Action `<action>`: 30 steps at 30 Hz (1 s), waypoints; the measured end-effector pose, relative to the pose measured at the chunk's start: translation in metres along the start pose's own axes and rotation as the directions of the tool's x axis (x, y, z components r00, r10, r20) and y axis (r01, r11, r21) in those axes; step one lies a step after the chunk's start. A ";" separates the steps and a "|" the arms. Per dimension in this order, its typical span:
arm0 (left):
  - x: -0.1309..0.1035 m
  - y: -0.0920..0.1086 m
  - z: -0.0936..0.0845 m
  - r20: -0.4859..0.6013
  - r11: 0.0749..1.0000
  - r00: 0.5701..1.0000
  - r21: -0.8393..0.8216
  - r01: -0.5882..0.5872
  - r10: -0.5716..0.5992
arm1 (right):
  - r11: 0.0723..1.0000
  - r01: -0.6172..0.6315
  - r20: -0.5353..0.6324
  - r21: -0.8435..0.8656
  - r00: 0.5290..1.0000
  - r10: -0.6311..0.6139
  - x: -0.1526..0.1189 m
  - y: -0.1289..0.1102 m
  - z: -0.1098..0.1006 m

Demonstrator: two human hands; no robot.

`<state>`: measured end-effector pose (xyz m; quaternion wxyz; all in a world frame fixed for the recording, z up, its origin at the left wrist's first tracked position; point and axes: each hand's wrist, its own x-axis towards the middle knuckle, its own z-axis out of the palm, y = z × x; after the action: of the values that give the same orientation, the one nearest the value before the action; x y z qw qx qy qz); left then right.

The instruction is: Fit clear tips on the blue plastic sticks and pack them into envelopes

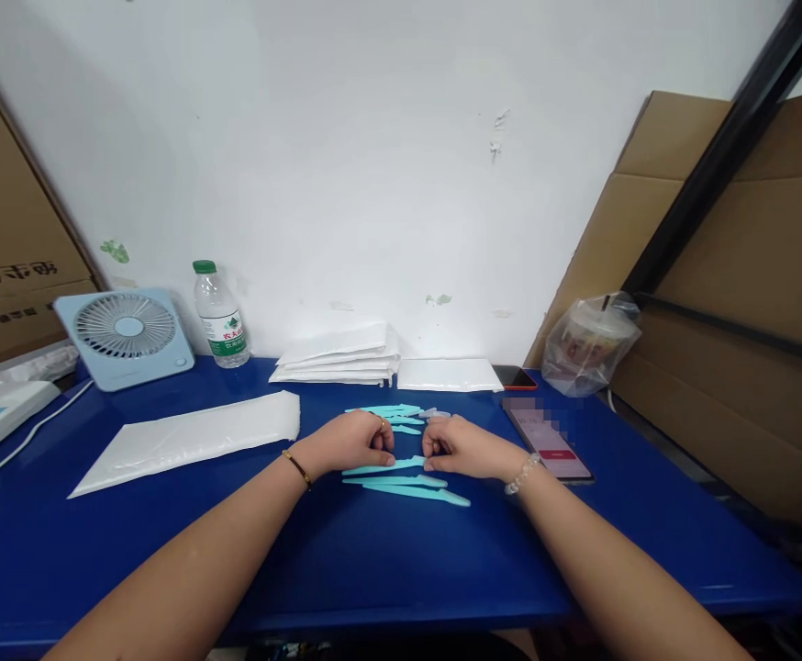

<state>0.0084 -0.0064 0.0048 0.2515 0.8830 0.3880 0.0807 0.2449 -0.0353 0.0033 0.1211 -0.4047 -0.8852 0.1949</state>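
Observation:
My left hand point(363, 441) and my right hand point(460, 448) face each other over the middle of the table, both with fingers curled in. An eyebrow razor point(406, 464), turquoise with a slim handle, runs just below the left thumb, its right end at the right thumb. Whether either hand grips it is hidden. Nearer me lie two more turquoise razors, one point(391, 480) above the other point(407, 493), roughly side by side. Behind my hands is a loose group of several similar razors point(401, 410), partly covered by the left hand. Small clear pieces point(434, 413) sit just beyond my right hand.
A white packet point(194, 436) lies left on the blue table point(373, 569). By the wall are stacked white packets point(336, 353), another packet point(449, 375), a water bottle point(222, 321) and a fan point(129, 335). Right are a phone point(545, 441), another phone point(515, 377) and a bagged cup point(588, 344).

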 end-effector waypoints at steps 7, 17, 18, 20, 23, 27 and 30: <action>0.003 -0.003 -0.001 -0.088 0.975 0.995 0.219 -0.025 0.045 | 0.998 -0.062 -0.039 -0.003 0.997 0.061 0.002 0.016 0.000; 0.004 -0.011 -0.008 -0.227 0.981 0.974 0.188 0.055 -0.011 | 0.988 -0.135 -0.193 0.071 0.970 0.146 -0.002 0.028 -0.010; 0.003 -0.007 -0.007 -0.192 0.987 0.981 0.161 0.020 0.011 | 0.990 -0.099 -0.121 0.100 0.986 0.111 -0.003 0.021 -0.011; -0.001 0.001 -0.004 -0.090 0.993 0.994 0.112 -0.045 0.055 | 0.990 -0.038 0.038 0.137 0.999 0.033 -0.005 0.007 -0.011; -0.005 0.010 0.000 0.034 0.993 0.996 0.083 -0.084 0.082 | 0.995 -0.015 0.146 0.103 0.989 0.000 -0.005 -0.006 -0.008; -0.004 0.012 0.001 0.070 0.993 0.997 0.108 -0.048 0.041 | 0.998 -0.032 0.101 0.047 0.995 0.027 -0.001 -0.004 -0.003; 0.000 0.002 -0.004 -0.014 0.972 0.999 0.234 -0.027 0.031 | 0.999 -0.045 0.027 0.018 0.999 0.045 0.000 0.011 -0.005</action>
<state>0.0086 -0.0061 0.0095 0.1412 0.9113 0.3841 0.0462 0.2539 -0.0276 0.0025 0.1087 -0.4206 -0.8755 0.2114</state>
